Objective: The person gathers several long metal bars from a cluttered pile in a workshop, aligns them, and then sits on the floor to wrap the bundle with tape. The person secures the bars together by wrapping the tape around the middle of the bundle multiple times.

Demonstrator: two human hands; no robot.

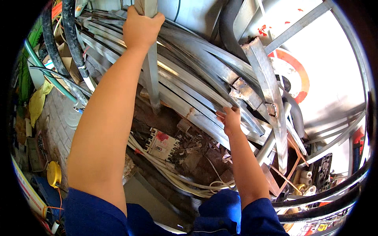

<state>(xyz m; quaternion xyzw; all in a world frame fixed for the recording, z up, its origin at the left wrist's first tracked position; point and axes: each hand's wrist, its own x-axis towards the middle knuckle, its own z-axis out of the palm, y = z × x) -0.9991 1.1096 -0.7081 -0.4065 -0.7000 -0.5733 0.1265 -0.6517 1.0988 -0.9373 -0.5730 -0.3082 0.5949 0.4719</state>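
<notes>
My left hand [143, 28] grips an upright square metal tube [151, 70] near the top of the view; the tube's lower end reaches the dirt. A long pile of metal profiles and tubes [189, 79] runs across from upper left to lower right. My right hand [231, 119] rests at the near side of this pile, its fingers around the edge of a profile; how firmly they close is hidden. A rusty-ended square tube [267, 85] leans over the pile's right end. Below the pile, a moulded-case circuit breaker [161, 144] with a red stain lies on the dirt.
Pale cables [177, 180] curve along the ground before me. Thick black hoses [73, 38] and a green hose [48, 73] stand at the left, above paving. A yellow round object [54, 174] lies lower left. Black cables [322, 206] cross the lower right, near mixed scrap.
</notes>
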